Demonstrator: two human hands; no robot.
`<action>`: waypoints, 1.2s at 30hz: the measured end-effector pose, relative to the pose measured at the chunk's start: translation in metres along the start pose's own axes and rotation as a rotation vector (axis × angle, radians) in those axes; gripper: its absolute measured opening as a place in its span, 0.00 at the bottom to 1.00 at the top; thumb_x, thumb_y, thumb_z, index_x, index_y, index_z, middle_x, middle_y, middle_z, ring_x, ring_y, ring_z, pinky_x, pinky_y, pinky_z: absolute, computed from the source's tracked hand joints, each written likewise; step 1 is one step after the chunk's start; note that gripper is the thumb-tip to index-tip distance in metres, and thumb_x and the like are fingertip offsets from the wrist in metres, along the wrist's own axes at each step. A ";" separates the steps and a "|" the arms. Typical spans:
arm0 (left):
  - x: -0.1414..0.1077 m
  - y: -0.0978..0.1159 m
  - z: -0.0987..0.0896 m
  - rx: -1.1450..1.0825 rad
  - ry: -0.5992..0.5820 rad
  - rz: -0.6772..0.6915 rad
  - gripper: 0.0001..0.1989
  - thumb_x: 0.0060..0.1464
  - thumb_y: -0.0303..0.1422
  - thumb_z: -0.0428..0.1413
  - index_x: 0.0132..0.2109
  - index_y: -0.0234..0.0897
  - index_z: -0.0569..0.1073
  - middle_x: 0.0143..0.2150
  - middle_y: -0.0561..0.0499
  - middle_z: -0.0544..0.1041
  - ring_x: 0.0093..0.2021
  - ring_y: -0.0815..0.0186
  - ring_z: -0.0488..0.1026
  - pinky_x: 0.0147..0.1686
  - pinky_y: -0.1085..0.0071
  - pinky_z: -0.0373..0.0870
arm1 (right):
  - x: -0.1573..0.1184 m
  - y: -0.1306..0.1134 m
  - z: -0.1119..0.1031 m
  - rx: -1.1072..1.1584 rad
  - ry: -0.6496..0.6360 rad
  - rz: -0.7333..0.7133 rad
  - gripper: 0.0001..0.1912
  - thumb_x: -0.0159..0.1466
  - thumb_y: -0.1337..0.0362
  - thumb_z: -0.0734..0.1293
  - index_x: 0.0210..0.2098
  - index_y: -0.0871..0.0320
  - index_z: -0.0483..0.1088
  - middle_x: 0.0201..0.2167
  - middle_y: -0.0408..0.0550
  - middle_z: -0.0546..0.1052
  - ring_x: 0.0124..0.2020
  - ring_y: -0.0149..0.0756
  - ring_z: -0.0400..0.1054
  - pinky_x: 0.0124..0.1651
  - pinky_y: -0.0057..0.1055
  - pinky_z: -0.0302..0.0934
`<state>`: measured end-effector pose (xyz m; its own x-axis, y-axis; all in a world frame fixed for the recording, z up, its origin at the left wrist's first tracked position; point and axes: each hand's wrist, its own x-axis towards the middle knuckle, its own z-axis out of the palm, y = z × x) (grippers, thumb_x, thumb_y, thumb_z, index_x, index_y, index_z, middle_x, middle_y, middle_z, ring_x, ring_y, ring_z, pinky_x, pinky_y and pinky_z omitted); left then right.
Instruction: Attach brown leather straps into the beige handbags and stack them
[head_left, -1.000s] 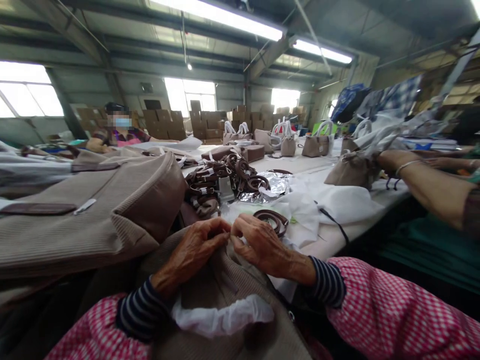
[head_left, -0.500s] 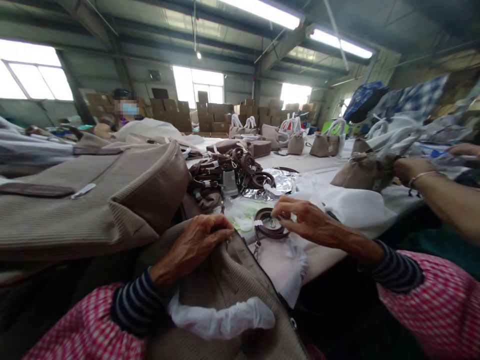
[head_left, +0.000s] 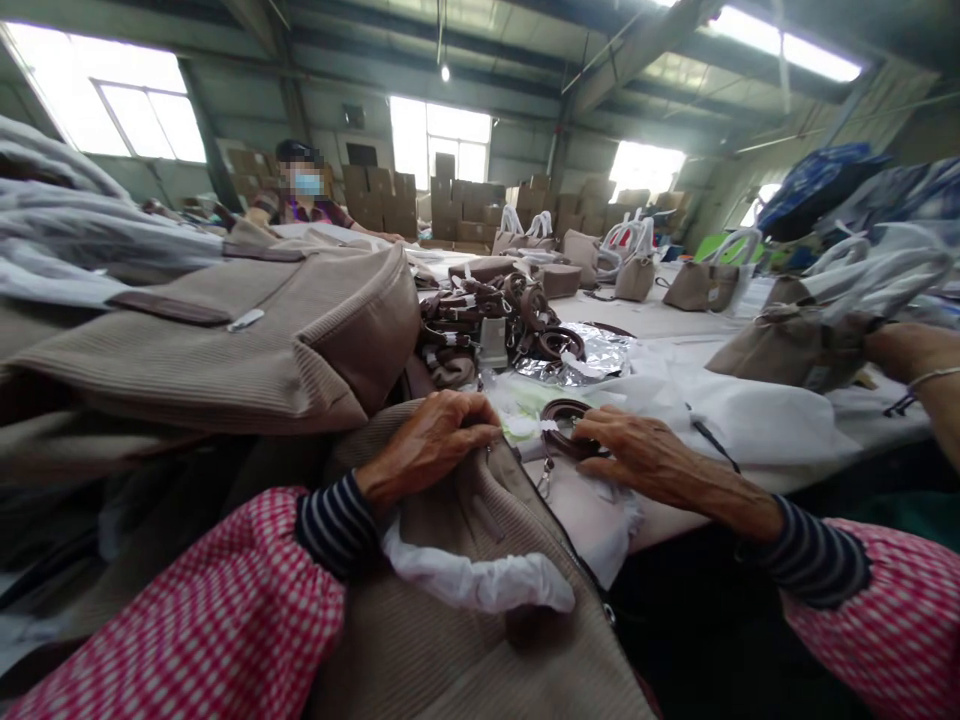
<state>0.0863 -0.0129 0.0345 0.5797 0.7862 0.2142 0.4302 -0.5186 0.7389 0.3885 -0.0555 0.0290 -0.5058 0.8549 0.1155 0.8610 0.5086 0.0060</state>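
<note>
Visibly ribbed taupe fabric bag [head_left: 450, 650]: creased, dark zip [head_left: 564, 540], white-wrapped handle [head_left: 480, 580]
Left hand [head_left: 431, 442]: pinching its edge
Right hand [head_left: 649, 455]: at coiled brown leathery strap [head_left: 564, 406], grip unclear

At the left hand [head_left: 431, 445], we note that the fingers cover part of the edge of the bag [head_left: 465, 665]; the bag's lower portion is cut off by the bottom edge. We cannot determine whether the right hand [head_left: 649, 455] grips the coiled strap [head_left: 568, 446] or only touches it; its fingers hide one side of the coil. White wrapping [head_left: 480, 582] conceals the handle. In the strap pile [head_left: 469, 325], overlap prevents us from counting pieces. The right edge crops a co-worker's arm [head_left: 937, 390]. Markings on the distant cartons [head_left: 465, 205] are too small for us to read.
</note>
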 end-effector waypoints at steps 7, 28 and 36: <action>-0.001 0.001 -0.001 0.025 -0.038 0.006 0.08 0.56 0.34 0.58 0.36 0.34 0.79 0.31 0.52 0.77 0.33 0.65 0.71 0.34 0.70 0.60 | 0.015 -0.039 0.010 -0.073 0.151 -0.238 0.14 0.67 0.76 0.66 0.49 0.55 0.74 0.54 0.53 0.76 0.51 0.44 0.73 0.48 0.36 0.69; -0.001 0.005 0.003 0.137 -0.022 0.001 0.08 0.61 0.35 0.61 0.38 0.36 0.81 0.35 0.51 0.81 0.36 0.64 0.75 0.35 0.70 0.63 | 0.030 -0.049 0.021 1.169 0.419 0.087 0.10 0.65 0.64 0.74 0.46 0.55 0.75 0.49 0.51 0.83 0.47 0.39 0.79 0.34 0.27 0.71; -0.002 0.008 0.004 0.190 -0.022 -0.002 0.07 0.62 0.34 0.62 0.39 0.36 0.82 0.35 0.50 0.82 0.36 0.63 0.76 0.36 0.71 0.63 | 0.031 -0.059 0.030 1.218 0.414 0.120 0.14 0.61 0.65 0.76 0.44 0.56 0.72 0.45 0.52 0.84 0.41 0.40 0.80 0.27 0.25 0.70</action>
<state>0.0912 -0.0198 0.0380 0.5929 0.7807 0.1976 0.5527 -0.5729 0.6052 0.3200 -0.0560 0.0022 -0.1866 0.9176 0.3510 0.1854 0.3837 -0.9047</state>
